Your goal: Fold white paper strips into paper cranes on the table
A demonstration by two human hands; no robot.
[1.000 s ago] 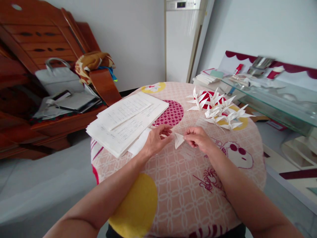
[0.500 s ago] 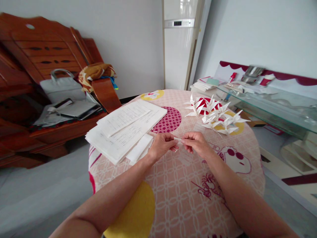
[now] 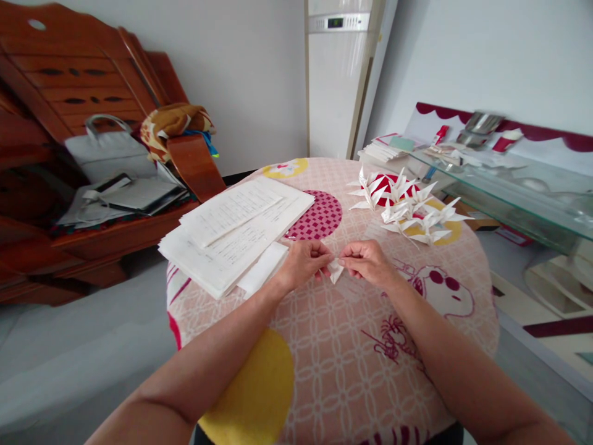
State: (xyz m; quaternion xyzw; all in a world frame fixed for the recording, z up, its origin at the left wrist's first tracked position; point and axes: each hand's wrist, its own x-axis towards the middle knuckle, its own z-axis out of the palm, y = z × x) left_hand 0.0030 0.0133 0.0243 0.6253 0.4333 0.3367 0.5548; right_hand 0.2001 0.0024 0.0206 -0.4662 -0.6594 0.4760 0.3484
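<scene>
A small piece of folded white paper [image 3: 335,272] is pinched between my two hands above the middle of the table, one corner pointing down toward me. My left hand [image 3: 304,262] grips its left side with thumb and fingers closed. On the other side, my right hand [image 3: 367,259] holds the upper right edge between thumb and forefinger. Several folded white paper cranes [image 3: 407,207] stand grouped beyond my right hand. Left of my left hand lies a stack of handwritten sheets [image 3: 236,235], with blank white paper strips [image 3: 264,267] beside it.
A pink patterned cloth [image 3: 333,346] covers the round table. To the right is a glass shelf [image 3: 509,201] holding metal bowls [image 3: 479,128] and papers. A wooden bench [image 3: 92,74] with a grey bag [image 3: 111,148] stands at left, a tall white air conditioner [image 3: 338,86] behind.
The folded paper has turned between my fingers, from a thin edge to a broader triangular face. Both hands stay close together. The camera view has shifted slightly.
</scene>
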